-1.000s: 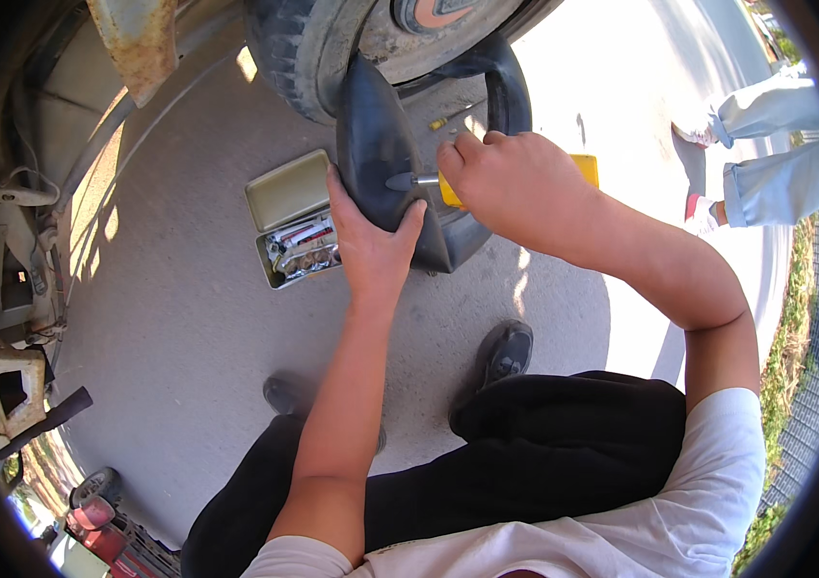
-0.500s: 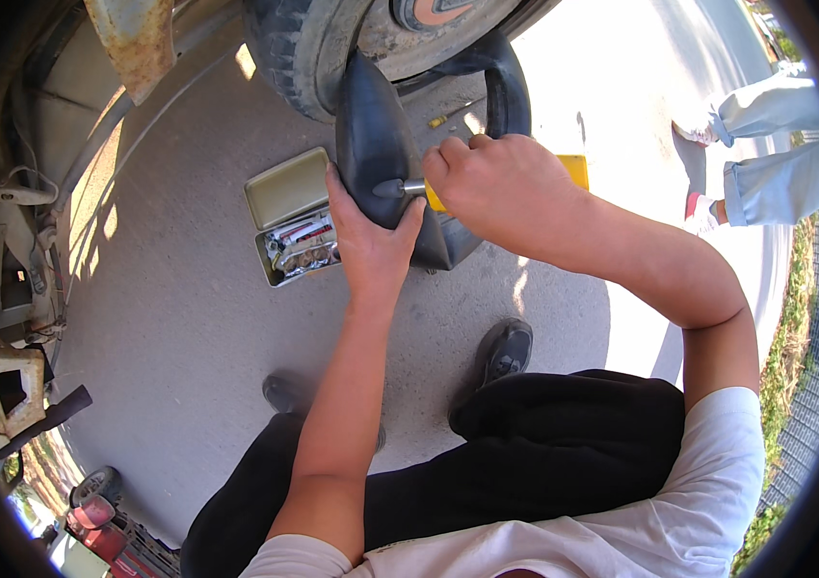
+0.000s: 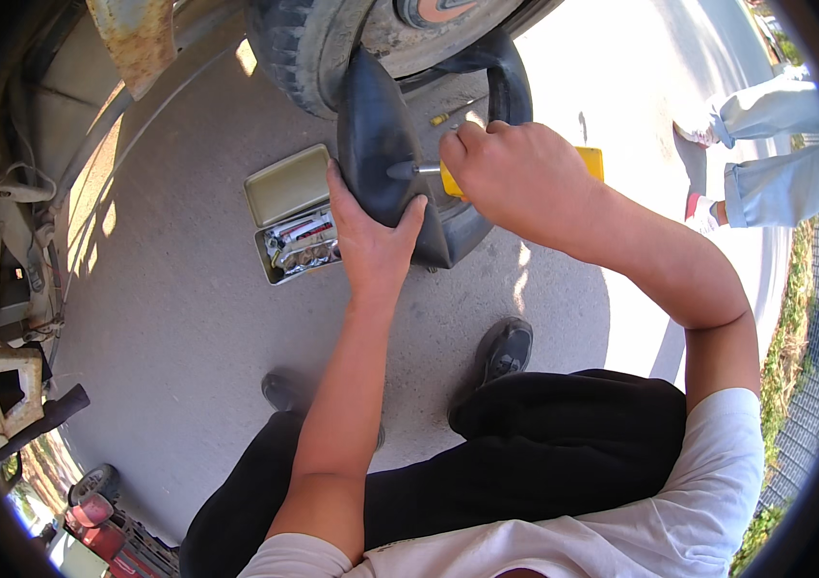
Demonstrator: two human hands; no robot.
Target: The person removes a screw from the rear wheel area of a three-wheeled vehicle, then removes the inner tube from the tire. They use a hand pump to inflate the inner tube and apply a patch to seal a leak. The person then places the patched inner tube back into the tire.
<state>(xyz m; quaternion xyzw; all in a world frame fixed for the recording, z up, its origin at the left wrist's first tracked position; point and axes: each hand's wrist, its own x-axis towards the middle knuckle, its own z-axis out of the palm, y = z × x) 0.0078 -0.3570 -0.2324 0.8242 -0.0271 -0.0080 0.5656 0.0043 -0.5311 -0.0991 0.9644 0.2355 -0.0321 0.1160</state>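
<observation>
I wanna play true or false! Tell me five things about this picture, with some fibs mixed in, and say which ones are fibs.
1. The right hand grips a yellow tool. True.
2. The box on the ground is shut tight. False: its lid is open and small things lie inside.
3. The left hand is inside that box. False: it holds the black tube.
4. A thin yellow-handled tool lies on the ground. True.
5. The person's trousers are white. False: they are black.
</observation>
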